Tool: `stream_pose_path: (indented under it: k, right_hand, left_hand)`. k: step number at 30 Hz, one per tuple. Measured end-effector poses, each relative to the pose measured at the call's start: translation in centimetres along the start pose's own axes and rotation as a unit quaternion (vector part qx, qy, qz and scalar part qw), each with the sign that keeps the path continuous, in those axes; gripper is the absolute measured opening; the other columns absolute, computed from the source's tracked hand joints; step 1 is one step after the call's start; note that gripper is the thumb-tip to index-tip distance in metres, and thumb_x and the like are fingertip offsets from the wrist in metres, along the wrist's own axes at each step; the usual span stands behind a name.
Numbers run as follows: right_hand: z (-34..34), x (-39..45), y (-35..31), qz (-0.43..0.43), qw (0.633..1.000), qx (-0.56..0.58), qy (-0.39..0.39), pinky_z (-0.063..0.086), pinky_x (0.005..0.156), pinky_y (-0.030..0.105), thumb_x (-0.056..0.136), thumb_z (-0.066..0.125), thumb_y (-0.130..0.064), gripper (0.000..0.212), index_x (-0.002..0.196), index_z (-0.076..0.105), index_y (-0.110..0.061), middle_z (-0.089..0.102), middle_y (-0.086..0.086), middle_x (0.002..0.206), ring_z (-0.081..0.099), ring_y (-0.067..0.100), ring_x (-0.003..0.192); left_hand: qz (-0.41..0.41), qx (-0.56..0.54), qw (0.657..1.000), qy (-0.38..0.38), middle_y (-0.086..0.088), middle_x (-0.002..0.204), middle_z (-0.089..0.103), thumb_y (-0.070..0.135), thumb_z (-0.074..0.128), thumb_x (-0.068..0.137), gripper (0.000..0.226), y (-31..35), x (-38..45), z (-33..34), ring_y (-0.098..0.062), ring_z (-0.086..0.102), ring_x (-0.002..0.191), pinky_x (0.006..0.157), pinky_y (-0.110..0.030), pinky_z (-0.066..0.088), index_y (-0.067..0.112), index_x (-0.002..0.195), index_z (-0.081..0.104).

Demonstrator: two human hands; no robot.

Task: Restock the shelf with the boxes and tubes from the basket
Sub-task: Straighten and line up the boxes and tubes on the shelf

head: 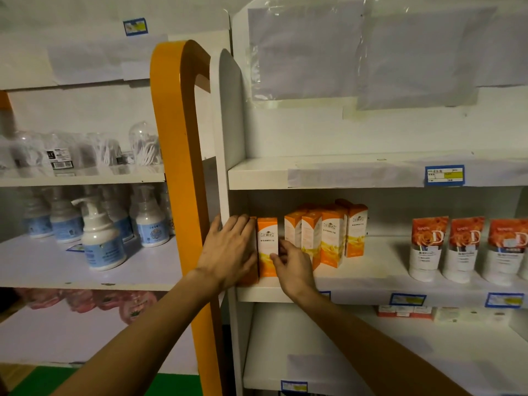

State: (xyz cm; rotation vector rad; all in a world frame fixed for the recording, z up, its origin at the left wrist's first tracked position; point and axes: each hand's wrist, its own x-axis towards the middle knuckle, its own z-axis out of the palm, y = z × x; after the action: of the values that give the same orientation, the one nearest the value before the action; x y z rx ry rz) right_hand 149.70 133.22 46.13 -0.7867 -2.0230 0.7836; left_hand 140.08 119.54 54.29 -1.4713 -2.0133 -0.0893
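Placing step — the left hand point(228, 250) presses flat, fingers straight, on an orange box point(267, 247) at the shelf point(371, 278) edge; the right hand point(291, 265) pinches it. Next, I think: align it with the row.

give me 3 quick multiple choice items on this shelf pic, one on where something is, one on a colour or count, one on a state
1. Where do the red-topped tubes stand?
A. right of the orange boxes, same shelf
B. top shelf
C. beside the pump bottles

2. What colour is the upright post between the shelf units?
A. green
B. orange
C. black

3. What is the left hand doing?
A. hanging idle
B. gripping a pump bottle
C. lying flat-fingered against the leftmost orange box

Answers: 1 A, they share the orange boxes' shelf; 2 B, plainly orange; 3 C, straight fingers cover that box.
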Motion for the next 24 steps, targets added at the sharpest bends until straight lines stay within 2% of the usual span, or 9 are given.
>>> stream_pose_path:
  k: [6, 12, 16, 20, 22, 24]
  right_hand:
    - [0.4, 0.2, -0.2, -0.004, 0.999, -0.044, 0.006, 0.055, 0.096, 0.039, 0.098, 0.057, -0.031, 0.039, 0.136, 0.055, -0.024, 0.066, -0.002, 0.126, 0.063, 0.017, 0.114]
    - [0.0, 0.3, -0.3, -0.019, 0.997, -0.078, 0.011, 0.056, 0.093, 0.036, 0.096, 0.060, -0.035, 0.037, 0.132, 0.058, -0.028, 0.068, -0.005, 0.123, 0.065, 0.015, 0.110]
    - [-2.1, 0.3, -1.0, -0.057, 0.983, -0.173, 0.005, 0.056, 0.081, 0.026, 0.094, 0.061, -0.043, 0.034, 0.125, 0.063, -0.028, 0.072, -0.006, 0.111, 0.067, 0.011, 0.096]
    - [-6.0, 0.8, -2.6, -0.083, 0.980, -0.174, 0.040, 0.046, 0.063, 0.017, 0.095, 0.058, -0.045, 0.030, 0.120, 0.065, -0.030, 0.072, -0.008, 0.092, 0.063, 0.006, 0.077]
    - [-8.0, 1.5, -3.3, -0.143, 0.970, -0.176, 0.084, 0.052, 0.071, 0.022, 0.097, 0.056, -0.039, 0.027, 0.120, 0.063, -0.028, 0.069, -0.007, 0.098, 0.062, 0.007, 0.084]
    - [-9.7, 2.9, -3.6, -0.212, 0.945, -0.237, 0.072, 0.048, 0.090, 0.029, 0.096, 0.055, -0.031, 0.040, 0.136, 0.053, -0.024, 0.061, -0.001, 0.120, 0.057, 0.015, 0.107]
  left_hand:
    - [-0.018, -0.011, 1.000, -0.009, -0.005, 0.156, 0.030, 0.059, 0.045, 0.093, 0.077, 0.4, 0.3, -0.1, -0.024, 0.027, 0.145, 0.120, -0.049, 0.016, 0.020, 0.155, 0.021]
    - [-0.054, -0.053, 0.997, -0.034, -0.001, 0.167, 0.010, 0.065, 0.044, 0.092, 0.084, 1.2, 1.1, 0.0, -0.024, 0.012, 0.152, 0.121, -0.054, 0.007, 0.026, 0.158, 0.010]
    - [-0.060, -0.052, 0.996, -0.041, 0.001, 0.162, 0.025, 0.066, 0.048, 0.089, 0.083, 1.3, 1.6, 0.1, -0.023, 0.020, 0.150, 0.120, -0.057, 0.008, 0.028, 0.156, 0.017]
    - [-0.051, -0.039, 0.997, -0.050, 0.000, 0.161, 0.026, 0.064, 0.053, 0.088, 0.086, 1.1, 1.5, 0.3, -0.024, 0.021, 0.150, 0.119, -0.056, 0.014, 0.026, 0.155, 0.016]
    - [-0.047, -0.036, 0.997, -0.048, -0.001, 0.161, 0.025, 0.064, 0.053, 0.088, 0.086, 1.0, 1.6, 0.2, -0.024, 0.021, 0.149, 0.118, -0.054, 0.016, 0.025, 0.155, 0.016]
    - [-0.046, -0.039, 0.997, -0.048, -0.001, 0.161, 0.026, 0.063, 0.054, 0.088, 0.086, 1.0, 1.6, 0.1, -0.024, 0.022, 0.149, 0.117, -0.053, 0.019, 0.025, 0.155, 0.016]
